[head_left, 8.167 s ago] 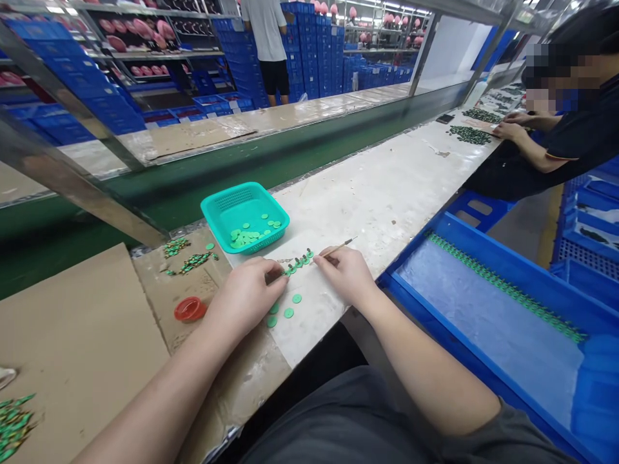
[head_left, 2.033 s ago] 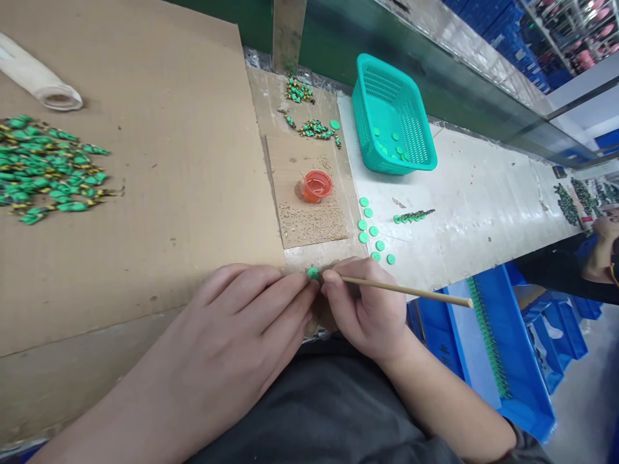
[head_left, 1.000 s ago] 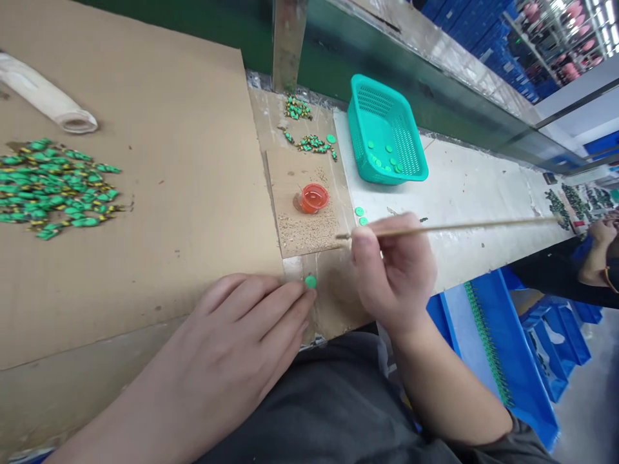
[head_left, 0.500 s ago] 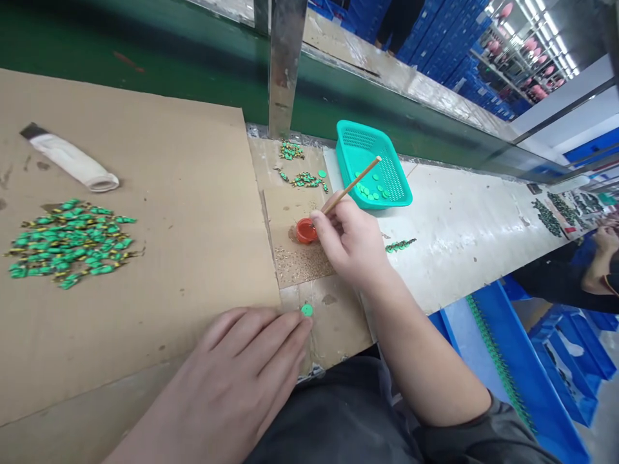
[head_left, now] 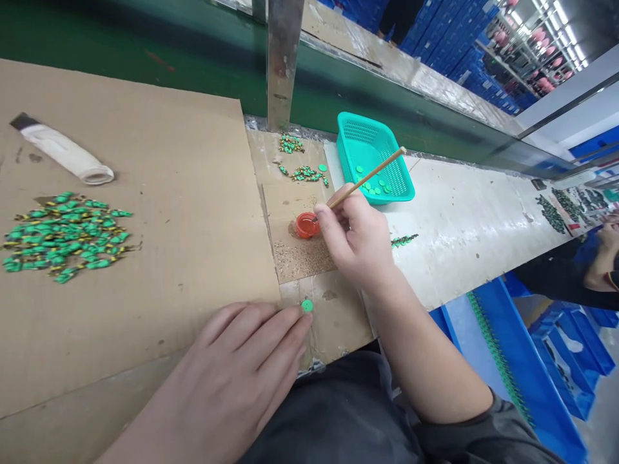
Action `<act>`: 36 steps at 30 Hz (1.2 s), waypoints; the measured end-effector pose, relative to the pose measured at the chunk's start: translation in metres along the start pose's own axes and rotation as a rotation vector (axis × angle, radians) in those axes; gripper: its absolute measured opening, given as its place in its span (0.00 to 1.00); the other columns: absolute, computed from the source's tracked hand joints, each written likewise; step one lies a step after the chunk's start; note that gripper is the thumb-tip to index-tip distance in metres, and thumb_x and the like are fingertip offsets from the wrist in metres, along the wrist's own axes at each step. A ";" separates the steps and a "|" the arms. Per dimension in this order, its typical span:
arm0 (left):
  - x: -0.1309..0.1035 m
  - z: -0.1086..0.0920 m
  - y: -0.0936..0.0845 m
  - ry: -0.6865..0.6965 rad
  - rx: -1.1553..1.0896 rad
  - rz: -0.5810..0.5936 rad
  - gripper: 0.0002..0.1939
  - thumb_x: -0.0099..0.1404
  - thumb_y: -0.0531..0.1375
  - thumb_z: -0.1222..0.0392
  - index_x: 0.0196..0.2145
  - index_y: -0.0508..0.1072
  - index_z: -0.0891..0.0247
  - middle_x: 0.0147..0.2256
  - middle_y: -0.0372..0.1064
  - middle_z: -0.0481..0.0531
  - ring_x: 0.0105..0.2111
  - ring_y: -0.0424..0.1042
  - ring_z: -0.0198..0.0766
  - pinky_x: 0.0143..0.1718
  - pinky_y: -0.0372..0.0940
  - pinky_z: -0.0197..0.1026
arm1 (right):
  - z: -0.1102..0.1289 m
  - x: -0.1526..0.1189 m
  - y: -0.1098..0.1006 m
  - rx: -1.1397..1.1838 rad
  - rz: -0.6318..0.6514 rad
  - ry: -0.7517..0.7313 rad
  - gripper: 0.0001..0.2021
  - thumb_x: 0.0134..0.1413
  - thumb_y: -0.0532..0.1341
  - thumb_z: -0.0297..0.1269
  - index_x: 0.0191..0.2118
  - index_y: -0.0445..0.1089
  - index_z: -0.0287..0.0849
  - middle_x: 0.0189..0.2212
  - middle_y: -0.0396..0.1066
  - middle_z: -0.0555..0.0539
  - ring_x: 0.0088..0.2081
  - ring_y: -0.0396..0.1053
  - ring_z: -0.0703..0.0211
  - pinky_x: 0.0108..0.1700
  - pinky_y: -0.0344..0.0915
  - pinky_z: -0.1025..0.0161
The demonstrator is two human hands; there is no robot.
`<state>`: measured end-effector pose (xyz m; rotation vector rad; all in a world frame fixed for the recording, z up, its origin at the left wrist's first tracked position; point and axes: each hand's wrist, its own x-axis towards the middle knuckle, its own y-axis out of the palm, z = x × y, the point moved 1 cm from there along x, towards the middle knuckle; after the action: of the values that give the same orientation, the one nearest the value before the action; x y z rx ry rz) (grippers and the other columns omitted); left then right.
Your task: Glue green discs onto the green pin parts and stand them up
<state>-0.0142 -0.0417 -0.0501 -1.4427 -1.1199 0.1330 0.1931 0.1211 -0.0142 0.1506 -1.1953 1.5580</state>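
My right hand [head_left: 358, 241] is closed around a thin wooden stick [head_left: 374, 173] held like a pen. The stick's low end reaches into a small red cup [head_left: 306, 225] holding reddish liquid. Closer to me, my left hand [head_left: 258, 357] has its fingers pressed together, with the fingertips at the edge of a small green disc [head_left: 307, 305] with tiny holes. The thumb is hidden beneath the hand. Beyond the cup lie small green, yellow and dark pieces [head_left: 305, 174], with another green disc [head_left: 322, 167] beside them.
A teal basket [head_left: 404, 174] with several green discs stands behind my right hand. On the cardboard [head_left: 203, 193] at left are a heap of green and yellow pieces [head_left: 68, 235] and a white tube [head_left: 68, 154]. A co-worker's arm [head_left: 602, 254] shows at far right.
The stick's top end has swung right and slightly up, so it leans more, while its low end stays at the red cup. My left hand keeps its place at the disc.
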 end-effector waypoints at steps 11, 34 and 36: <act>0.001 -0.002 0.000 0.011 0.014 0.032 0.18 0.88 0.55 0.66 0.63 0.83 0.68 0.56 0.86 0.59 0.54 0.78 0.53 0.60 0.67 0.59 | 0.063 -0.091 -0.023 0.051 0.032 0.129 0.07 0.81 0.65 0.29 0.47 0.70 0.50 0.34 0.76 0.53 0.33 0.78 0.60 0.37 0.77 0.61; 0.000 -0.003 0.002 -0.050 -0.053 0.043 0.15 0.87 0.59 0.63 0.61 0.84 0.60 0.55 0.87 0.55 0.54 0.80 0.52 0.59 0.71 0.59 | 0.062 -0.099 -0.020 0.002 0.153 0.109 0.06 0.84 0.64 0.32 0.47 0.71 0.49 0.34 0.79 0.51 0.34 0.82 0.56 0.38 0.79 0.58; 0.000 -0.003 0.001 -0.043 -0.046 0.049 0.15 0.87 0.59 0.63 0.62 0.84 0.61 0.55 0.87 0.55 0.54 0.80 0.52 0.60 0.70 0.60 | 0.062 -0.098 -0.021 0.000 0.157 0.109 0.06 0.84 0.64 0.32 0.47 0.71 0.49 0.34 0.79 0.51 0.34 0.82 0.56 0.38 0.79 0.58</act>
<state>-0.0113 -0.0436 -0.0500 -1.5153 -1.1294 0.1745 0.2178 0.0078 -0.0354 -0.0290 -1.1437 1.6801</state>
